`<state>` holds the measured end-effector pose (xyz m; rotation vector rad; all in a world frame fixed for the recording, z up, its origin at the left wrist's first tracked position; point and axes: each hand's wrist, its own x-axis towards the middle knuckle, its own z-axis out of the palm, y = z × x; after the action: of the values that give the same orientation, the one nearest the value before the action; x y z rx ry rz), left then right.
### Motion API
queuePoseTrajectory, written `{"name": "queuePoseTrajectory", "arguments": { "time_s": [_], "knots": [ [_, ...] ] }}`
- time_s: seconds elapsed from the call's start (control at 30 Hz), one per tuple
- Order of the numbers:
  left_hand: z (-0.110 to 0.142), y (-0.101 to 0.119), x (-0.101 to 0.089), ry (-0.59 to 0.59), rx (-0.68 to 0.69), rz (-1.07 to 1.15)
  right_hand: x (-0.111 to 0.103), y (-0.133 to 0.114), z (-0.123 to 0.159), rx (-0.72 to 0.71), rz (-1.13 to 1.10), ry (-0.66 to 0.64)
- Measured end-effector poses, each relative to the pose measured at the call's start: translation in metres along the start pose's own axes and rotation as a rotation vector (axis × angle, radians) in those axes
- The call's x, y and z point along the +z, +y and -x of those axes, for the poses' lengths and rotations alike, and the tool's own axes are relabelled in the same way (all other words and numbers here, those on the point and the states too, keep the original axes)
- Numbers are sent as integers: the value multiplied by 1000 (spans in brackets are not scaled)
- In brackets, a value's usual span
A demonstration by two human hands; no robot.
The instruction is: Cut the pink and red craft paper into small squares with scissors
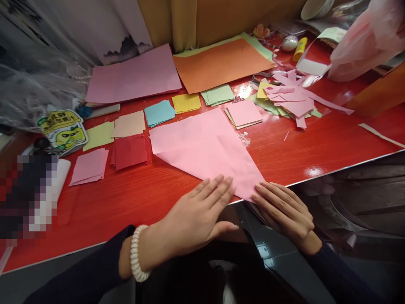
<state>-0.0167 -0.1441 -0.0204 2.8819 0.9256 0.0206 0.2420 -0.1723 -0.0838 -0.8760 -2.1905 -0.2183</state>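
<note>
A large sheet of pink paper [202, 145] lies folded on the red table [133, 202], its pointed corner reaching the front edge. My left hand [202, 207] rests with outstretched fingers on the sheet's lower left edge, the thumb held away from them. At the pointed corner, my right hand [284, 207] touches the paper with its fingertips, the fingers stretched out side by side. Neither hand grips the sheet. Near its far right side sits a stack of small pink squares [245, 113].
Small stacks in red [131, 151], blue [160, 112] and other colours lie left of and behind the sheet. Large purple [136, 76] and orange sheets [221, 63] lie at the back. Pink paper scraps [292, 97] are heaped right, near a pink plastic bag [367, 46].
</note>
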Motion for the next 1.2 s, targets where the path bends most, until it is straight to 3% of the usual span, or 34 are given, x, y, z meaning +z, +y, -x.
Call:
{"name": "queuePoseTrajectory", "arguments": {
  "time_s": [0.1, 0.27, 0.4, 0.57, 0.7, 0.9, 1.2],
  "knots": [
    [-2, 5, 0, 11, 79, 33, -11, -8, -20, 1, 70, -95],
    [0, 2, 1, 21, 57, 54, -15, -37, -64, 49, 220, -299],
    [-1, 5, 1, 29, 53, 37, -4, -58, -66, 132, 367, -426],
    [4, -5, -10, 137, 68, -77, -1, -58, -53, 75, 464, -424],
    [20, -26, -20, 195, -65, -218, -6, -48, -50, 29, 404, -431],
    [47, -54, -26, 67, -239, -261, -9, -43, -46, 31, 363, -421],
    [56, -68, -26, 12, -335, -321, -27, -33, -30, -4, 377, -402]
  ]
}}
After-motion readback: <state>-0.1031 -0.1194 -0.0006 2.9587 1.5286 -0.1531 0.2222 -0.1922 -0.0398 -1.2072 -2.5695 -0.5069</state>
